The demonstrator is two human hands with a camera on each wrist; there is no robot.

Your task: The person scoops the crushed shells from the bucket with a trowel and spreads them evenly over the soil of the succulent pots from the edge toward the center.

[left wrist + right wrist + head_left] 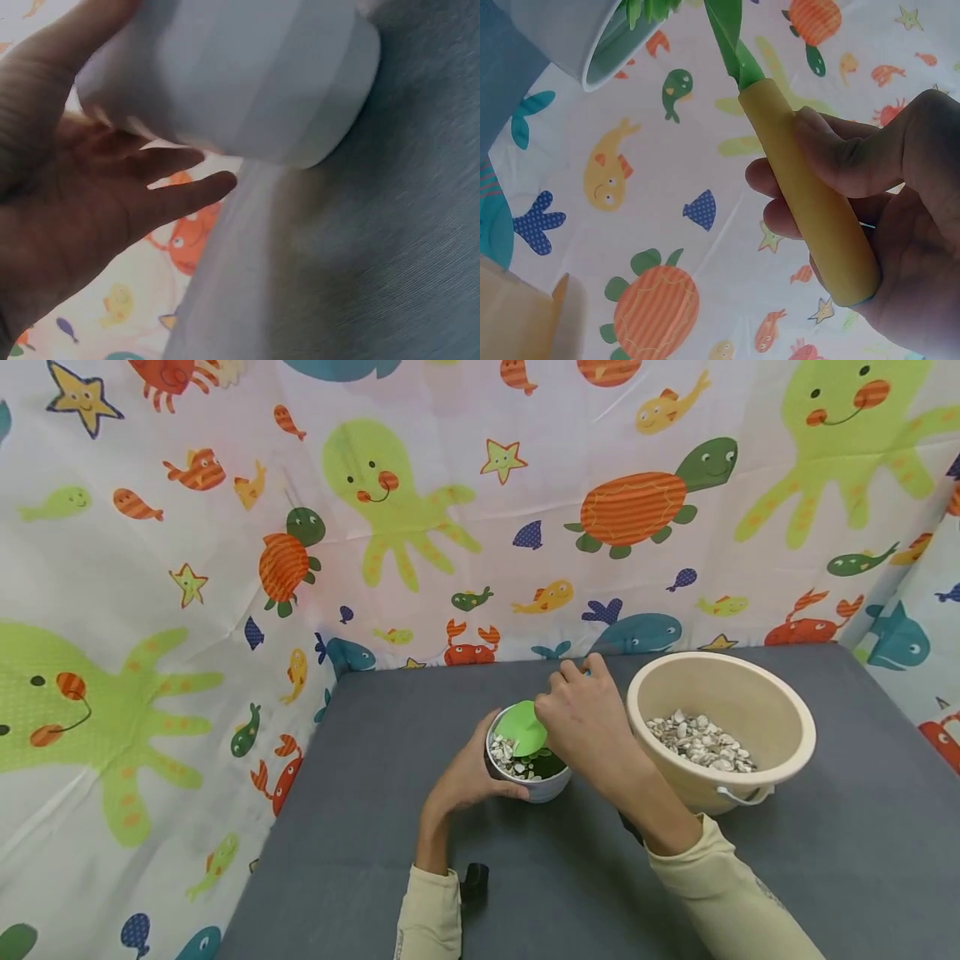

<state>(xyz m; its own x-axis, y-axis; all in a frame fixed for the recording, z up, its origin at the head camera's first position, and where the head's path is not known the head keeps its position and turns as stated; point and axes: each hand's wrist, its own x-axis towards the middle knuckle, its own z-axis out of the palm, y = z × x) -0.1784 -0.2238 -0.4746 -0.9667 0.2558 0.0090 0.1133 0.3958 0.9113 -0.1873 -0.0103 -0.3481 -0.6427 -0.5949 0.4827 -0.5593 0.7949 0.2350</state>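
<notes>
A white-grey plant pot (553,788) stands on the grey table, with pale pebbles or shell bits (507,758) and some green leaves (651,9) inside. Its left side is held by my left hand (467,775), thumb at the front and fingers round the back. In the left wrist view the pot's ribbed wall (247,82) fills the top, two fingers apart from it. My right hand (588,718) grips a small trowel by its yellow handle (810,195). The trowel's green blade (522,727) is over the pot's mouth, partly hiding the contents.
A cream bucket (727,689) with a layer of the same pale pieces (701,742) stands just right of my right forearm, its handle (746,797) hanging at the front. A sea-animal curtain (450,527) borders the grey table (360,827) behind and at the left.
</notes>
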